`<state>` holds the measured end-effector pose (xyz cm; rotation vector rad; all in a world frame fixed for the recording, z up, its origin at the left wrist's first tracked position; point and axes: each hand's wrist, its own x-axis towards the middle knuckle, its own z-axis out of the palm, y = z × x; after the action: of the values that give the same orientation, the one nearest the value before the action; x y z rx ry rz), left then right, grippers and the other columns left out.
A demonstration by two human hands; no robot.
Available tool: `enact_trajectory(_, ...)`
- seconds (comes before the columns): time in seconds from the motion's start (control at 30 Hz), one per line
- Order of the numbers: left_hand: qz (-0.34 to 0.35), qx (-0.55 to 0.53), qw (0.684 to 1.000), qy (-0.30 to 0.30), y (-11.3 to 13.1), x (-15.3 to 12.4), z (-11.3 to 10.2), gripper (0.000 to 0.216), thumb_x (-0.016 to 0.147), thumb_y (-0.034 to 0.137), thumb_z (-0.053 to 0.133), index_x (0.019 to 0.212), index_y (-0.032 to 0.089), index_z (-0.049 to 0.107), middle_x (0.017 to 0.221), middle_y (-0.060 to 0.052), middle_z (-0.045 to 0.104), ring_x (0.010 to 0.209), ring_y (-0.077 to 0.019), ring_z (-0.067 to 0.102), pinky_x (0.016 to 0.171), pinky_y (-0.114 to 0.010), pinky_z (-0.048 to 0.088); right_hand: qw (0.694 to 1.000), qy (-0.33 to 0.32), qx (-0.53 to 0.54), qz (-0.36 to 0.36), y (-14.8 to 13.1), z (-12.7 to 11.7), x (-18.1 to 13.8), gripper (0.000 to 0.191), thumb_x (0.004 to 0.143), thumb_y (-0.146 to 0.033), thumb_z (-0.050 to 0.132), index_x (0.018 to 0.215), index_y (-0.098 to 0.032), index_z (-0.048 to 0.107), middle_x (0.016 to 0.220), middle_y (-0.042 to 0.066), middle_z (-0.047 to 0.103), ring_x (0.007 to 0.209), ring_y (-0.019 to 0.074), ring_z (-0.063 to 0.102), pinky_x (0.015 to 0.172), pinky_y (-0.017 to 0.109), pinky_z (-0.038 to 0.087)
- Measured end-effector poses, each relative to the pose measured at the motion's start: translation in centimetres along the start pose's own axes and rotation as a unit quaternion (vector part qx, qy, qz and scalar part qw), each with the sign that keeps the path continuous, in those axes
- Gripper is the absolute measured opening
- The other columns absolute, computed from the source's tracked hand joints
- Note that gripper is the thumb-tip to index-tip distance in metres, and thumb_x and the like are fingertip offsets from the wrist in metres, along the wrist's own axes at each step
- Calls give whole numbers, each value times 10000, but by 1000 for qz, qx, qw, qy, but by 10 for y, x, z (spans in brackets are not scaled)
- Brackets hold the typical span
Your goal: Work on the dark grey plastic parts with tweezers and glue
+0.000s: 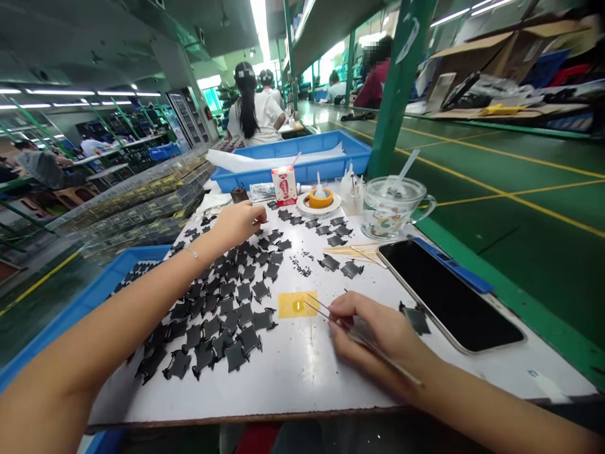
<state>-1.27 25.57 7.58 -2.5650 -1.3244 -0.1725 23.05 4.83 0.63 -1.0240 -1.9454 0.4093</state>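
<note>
My left hand (239,222) reaches to the far side of the white table (293,372), fingers pinched on one of the small black flat parts (263,222). Several such black parts (222,315) lie in overlapping rows across the left half of the table. My right hand (378,337) rests near the front, closed on a thin wooden stick (326,313) whose tip points at a yellow square pad (297,304) with a drop on it. A few loose black parts (340,265) lie beyond the pad.
A phone (449,295) lies face up at right, with a bundle of wooden sticks (354,251) beside it. A glass mug (392,205), a small carton (284,185), a tape roll (320,198) and blue trays (293,165) stand at the back. People sit farther off.
</note>
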Motion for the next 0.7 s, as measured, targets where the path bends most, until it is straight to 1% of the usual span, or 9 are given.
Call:
enact_trajectory(0.1,-11,-19,998,-67,-15,24,18,239,973,343,639,1121,156,644,1131,-75,657,983,-212,657,860,-414,573,998,8,-16,-66,4,6,-2,156,907,-91,548,988,-224,546,816,29,658,695,158,645,641,275,542)
enact_trajectory(0.17,-2,-47,993,-106,-24,36,22,252,974,345,637,1149,164,639,1161,-80,651,994,-214,657,863,-413,576,995,11,-23,-97,5,10,-2,164,912,-93,551,1012,-223,550,844,44,666,743,174,653,673,292,546)
enact_trajectory(0.23,-2,-76,989,-126,-31,50,22,261,976,347,636,1160,163,636,1169,-79,650,990,-215,659,857,-408,579,992,8,-34,-118,4,11,-2,176,916,-88,550,1039,-214,552,847,52,668,752,180,651,683,299,545)
enact_trajectory(0.33,-33,-104,988,-112,-35,79,23,284,979,356,628,1184,160,628,1193,-81,641,1018,-231,654,872,-422,575,989,8,-65,-131,3,12,-2,167,923,-84,539,1041,-202,548,830,53,659,747,183,639,691,305,535)
enact_trajectory(0.4,-58,-113,987,-97,-31,98,29,299,980,362,625,1203,162,620,1210,-84,634,1032,-239,650,880,-430,572,986,10,-97,-133,2,12,-2,150,924,-82,529,1013,-201,547,820,52,653,746,187,629,691,308,524)
enact_trajectory(0.47,-74,-117,986,-92,-26,111,38,309,977,365,629,1210,161,617,1214,-84,631,1032,-242,649,879,-433,572,982,11,-136,-132,3,12,-3,145,918,-71,517,980,-198,550,810,52,643,737,189,614,676,308,506)
enact_trajectory(0.6,-80,-108,987,-87,-17,119,57,312,975,365,633,1211,162,617,1214,-84,631,1030,-241,650,875,-430,574,966,2,-222,-135,6,15,-5,176,879,-25,500,894,-188,566,775,46,618,685,182,575,623,299,455)
enact_trajectory(0.7,-78,-92,991,-64,-16,116,62,314,976,369,631,1211,162,619,1220,-83,630,1038,-246,648,883,-434,571,943,-15,-290,-161,4,15,-4,196,827,-2,501,830,-180,581,758,56,626,638,186,556,597,318,424)
